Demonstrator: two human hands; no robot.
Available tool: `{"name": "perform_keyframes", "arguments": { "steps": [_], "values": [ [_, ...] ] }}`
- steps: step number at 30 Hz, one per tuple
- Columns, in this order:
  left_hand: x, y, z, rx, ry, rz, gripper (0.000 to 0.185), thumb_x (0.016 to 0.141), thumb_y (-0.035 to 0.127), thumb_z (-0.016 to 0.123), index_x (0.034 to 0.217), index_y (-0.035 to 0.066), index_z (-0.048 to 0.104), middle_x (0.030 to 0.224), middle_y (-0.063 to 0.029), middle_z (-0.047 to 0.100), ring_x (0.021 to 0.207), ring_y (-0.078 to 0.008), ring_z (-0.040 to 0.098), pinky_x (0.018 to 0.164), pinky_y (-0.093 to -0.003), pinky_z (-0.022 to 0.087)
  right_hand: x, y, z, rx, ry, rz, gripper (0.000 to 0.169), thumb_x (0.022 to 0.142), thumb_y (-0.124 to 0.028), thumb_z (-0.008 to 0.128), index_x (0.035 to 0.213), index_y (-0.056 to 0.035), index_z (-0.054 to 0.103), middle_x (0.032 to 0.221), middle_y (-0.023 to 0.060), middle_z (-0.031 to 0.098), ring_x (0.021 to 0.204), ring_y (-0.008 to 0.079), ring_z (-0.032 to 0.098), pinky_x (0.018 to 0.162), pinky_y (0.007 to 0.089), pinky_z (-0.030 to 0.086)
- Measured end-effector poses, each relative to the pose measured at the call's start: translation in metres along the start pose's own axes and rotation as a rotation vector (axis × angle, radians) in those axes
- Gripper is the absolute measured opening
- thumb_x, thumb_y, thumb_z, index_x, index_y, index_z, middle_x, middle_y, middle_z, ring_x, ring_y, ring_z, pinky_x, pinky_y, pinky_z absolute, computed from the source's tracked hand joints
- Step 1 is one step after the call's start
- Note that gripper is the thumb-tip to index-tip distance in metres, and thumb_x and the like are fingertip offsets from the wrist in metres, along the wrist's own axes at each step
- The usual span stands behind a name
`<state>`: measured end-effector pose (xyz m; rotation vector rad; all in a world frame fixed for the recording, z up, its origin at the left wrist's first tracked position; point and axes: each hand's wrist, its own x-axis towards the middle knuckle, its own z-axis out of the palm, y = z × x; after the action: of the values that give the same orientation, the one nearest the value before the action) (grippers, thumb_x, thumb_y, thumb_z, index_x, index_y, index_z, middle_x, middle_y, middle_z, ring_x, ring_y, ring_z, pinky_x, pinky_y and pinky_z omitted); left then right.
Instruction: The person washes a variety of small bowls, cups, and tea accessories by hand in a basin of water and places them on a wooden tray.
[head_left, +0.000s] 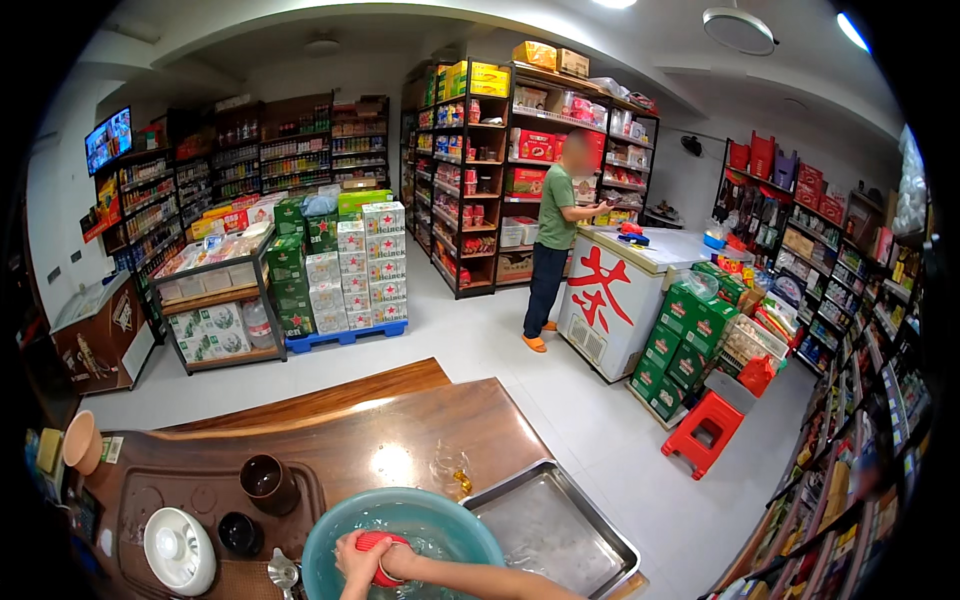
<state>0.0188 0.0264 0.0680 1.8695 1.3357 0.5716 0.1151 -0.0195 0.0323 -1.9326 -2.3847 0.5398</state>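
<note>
A teal plastic basin (330, 517) with water stands at the near edge of the wooden table (420, 405). Inside it, my left hand (358, 559) grips a red ribbed cup-like object (375, 540) from the left. My right hand (399, 562) is at the same object's opening, its fingers partly hidden inside. To the left, a brown tea tray (300, 480) bears a dark brown cup (268, 484), a small black cup (240, 533), a white ceramic bowl (180, 551) with pieces in it and a metal strainer (283, 574). An empty steel tray (559, 525) lies right of the basin.
A peach plastic bowl (82, 442) stands at the table's far left. Beyond the table, a person in a green shirt (556, 206) stands by a white chest freezer (600, 300). A red plastic stool (703, 431) stands on the floor at right, near stacked green cartons (679, 337).
</note>
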Motion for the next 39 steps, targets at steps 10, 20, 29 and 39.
{"name": "perform_keyframes", "arguments": {
  "steps": [10,20,29,39],
  "values": [
    [-0.006,0.013,-0.006,-0.002,-0.002,-0.012,0.056,0.054,0.041,0.078,0.1,0.013,0.062,0.11,-0.0091,0.05,0.107,-0.027,0.045,0.094,-0.0384,0.035,0.021,0.002,0.013,0.544,0.079,0.044,0.056,0.082,-0.026,0.045,0.133,-0.0078,0.029,0.138,0.014,0.027,0.127,0.025,0.028,0.105,0.0365,0.023],
    [-0.009,0.004,-0.014,0.004,0.025,-0.019,0.056,0.055,0.041,0.078,0.101,0.014,0.061,0.113,-0.0099,0.048,0.109,-0.0274,0.043,0.093,-0.0386,0.035,0.02,0.004,0.033,0.363,0.086,0.128,0.053,0.08,-0.022,0.047,0.129,-0.0067,0.034,0.133,0.0143,0.035,0.12,0.0259,0.037,0.101,0.0361,0.028],
    [-0.015,0.003,-0.009,-0.042,0.035,0.034,0.053,0.055,0.038,0.078,0.1,0.014,0.061,0.11,-0.0091,0.049,0.107,-0.0275,0.044,0.093,-0.0397,0.034,0.015,-0.018,-0.017,0.29,-0.01,-0.062,0.056,0.08,-0.028,0.05,0.129,-0.0085,0.032,0.135,0.0123,0.031,0.126,0.0237,0.029,0.105,0.035,0.02],
    [-0.021,0.01,-0.004,0.074,0.034,0.212,0.058,0.052,0.041,0.079,0.101,0.014,0.061,0.11,-0.0074,0.047,0.106,-0.0275,0.044,0.091,-0.0409,0.034,0.033,0.007,0.063,0.814,0.291,0.004,0.061,0.081,-0.029,0.049,0.134,-0.0112,0.026,0.137,0.0121,0.029,0.129,0.0258,0.024,0.106,0.0353,0.018]
  ]
}}
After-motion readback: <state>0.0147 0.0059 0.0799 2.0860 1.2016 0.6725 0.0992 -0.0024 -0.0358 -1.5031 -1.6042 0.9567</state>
